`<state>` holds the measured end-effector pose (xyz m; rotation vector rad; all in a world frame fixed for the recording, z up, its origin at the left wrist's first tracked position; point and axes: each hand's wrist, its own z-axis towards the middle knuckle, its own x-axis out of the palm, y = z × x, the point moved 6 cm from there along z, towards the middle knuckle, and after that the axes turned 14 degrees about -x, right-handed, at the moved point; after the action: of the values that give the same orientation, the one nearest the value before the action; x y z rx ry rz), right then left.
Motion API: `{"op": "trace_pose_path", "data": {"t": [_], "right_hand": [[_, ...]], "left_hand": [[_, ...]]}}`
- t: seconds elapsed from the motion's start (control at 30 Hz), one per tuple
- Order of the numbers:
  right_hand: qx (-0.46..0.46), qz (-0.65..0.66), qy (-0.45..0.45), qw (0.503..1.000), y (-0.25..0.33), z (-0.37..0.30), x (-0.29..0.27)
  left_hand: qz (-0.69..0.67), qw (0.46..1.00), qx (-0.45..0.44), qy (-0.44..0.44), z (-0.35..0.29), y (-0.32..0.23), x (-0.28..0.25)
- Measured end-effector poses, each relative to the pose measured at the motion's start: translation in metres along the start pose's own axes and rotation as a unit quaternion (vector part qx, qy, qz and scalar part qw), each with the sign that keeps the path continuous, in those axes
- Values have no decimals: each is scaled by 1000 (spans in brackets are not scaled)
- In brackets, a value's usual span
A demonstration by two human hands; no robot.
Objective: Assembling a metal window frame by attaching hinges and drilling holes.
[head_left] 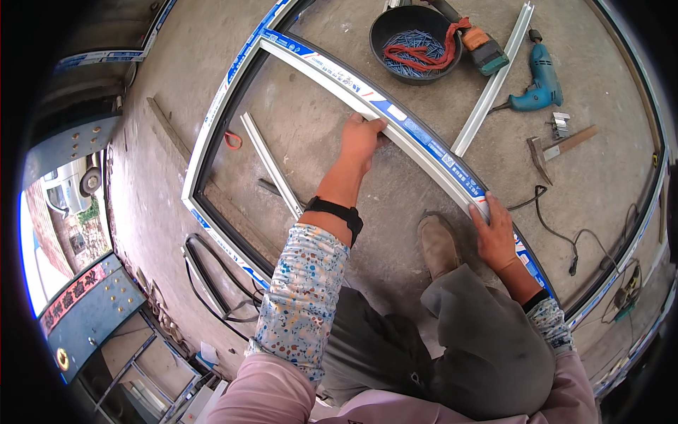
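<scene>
A large window frame (311, 63) of pale metal profile, partly covered in blue and white film, lies in front of me. My left hand (361, 141) is closed on the crossbar near its middle, thumb on top and fingers partly hidden beneath. Farther right along the same bar, my right hand (496, 237) grips it, fingers over the far edge and thumb on the near side. My shoe (438, 244) stands on the floor inside the frame's opening.
Beyond the bar are a black bowl (378, 42) of screws with a red cord, a cordless tool (487, 53), a teal corded drill (540, 85), a hammer (538, 159) and a metal strip (487, 95). Another strip (268, 162) lies left. A black cable (540, 212) trails right.
</scene>
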<state>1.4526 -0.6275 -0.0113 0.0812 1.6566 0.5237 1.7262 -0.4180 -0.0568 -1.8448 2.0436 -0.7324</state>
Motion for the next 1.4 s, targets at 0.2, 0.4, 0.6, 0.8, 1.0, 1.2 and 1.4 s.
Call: {"op": "trace_pose_path", "data": {"t": [0.2, 0.4, 0.6, 0.8, 1.0, 1.2, 1.4], "right_hand": [[-30, -12, -18, 999, 0, 2, 2], [-26, -10, -21, 999, -3, 6, -1], [-37, 11, -26, 999, -7, 14, -9], [-13, 47, 24, 999, -5, 19, -10], [41, 78, 3, 996, -15, 20, -17], [119, 105, 9, 987, -21, -8, -17], [251, -18, 90, 964, -47, -145, -14]], "left_hand": [[-3, 1000, 7, 3, 4, 4, 1], [-50, 998, -10, 26, 10, 6, 1], [-77, 996, -23, 26, 12, 7, 0], [-82, 996, -37, 3, 14, 13, -2], [-90, 996, -21, -17, 29, 10, -4], [-123, 992, -11, 5, 38, 15, -12], [-89, 996, -12, 6, 36, 18, -11]]}}
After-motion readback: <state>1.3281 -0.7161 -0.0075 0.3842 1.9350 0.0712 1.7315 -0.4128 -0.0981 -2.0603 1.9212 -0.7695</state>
